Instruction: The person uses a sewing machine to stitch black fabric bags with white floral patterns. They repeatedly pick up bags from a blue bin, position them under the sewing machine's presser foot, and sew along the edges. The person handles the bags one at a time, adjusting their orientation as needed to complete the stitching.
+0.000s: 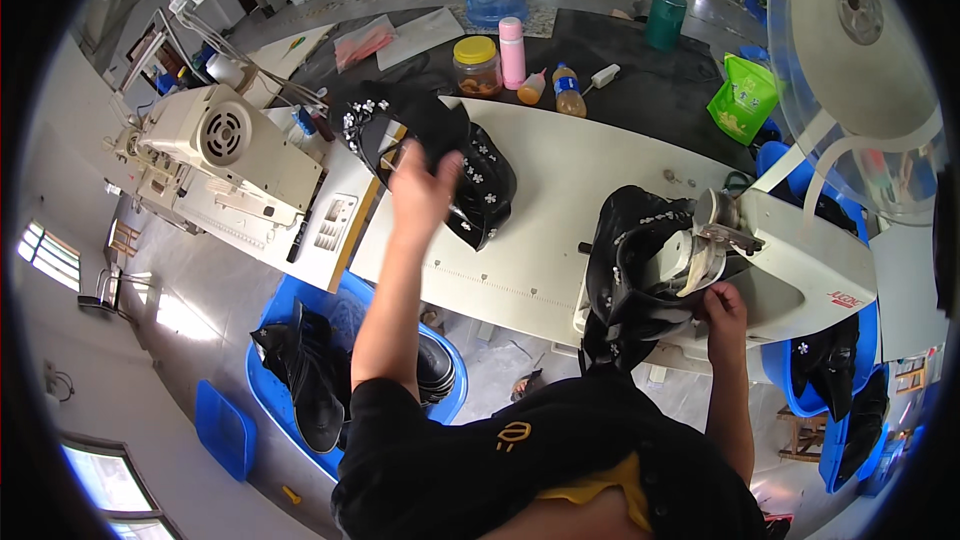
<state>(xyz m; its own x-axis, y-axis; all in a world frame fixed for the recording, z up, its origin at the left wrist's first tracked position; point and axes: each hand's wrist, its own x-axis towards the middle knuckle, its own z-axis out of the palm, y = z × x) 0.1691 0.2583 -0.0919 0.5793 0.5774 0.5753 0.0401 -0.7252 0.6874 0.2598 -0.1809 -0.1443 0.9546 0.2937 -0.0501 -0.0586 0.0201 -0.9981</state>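
Observation:
My left hand [425,185], smeared by motion, grips a black shoe upper [410,110] dotted with small white flowers, raised over the left part of the pale machine table. Beside it on the table lies another black flowered upper [487,185], partly behind the hand. On the right, a black upper [630,240] with a line of white flowers is draped around the working end of the sewing machine [800,250]. My right hand [722,310] pinches this upper's edge just below the machine's head; the fingertips are partly hidden.
Another sewing machine [225,135] stands at the left. Blue tubs [462,385] with black pieces sit below the table, and more stand at the right. A pink flask [511,52], a yellow-lidded jar [477,65], a drink bottle [568,90] and a green pouch [743,98] stand behind.

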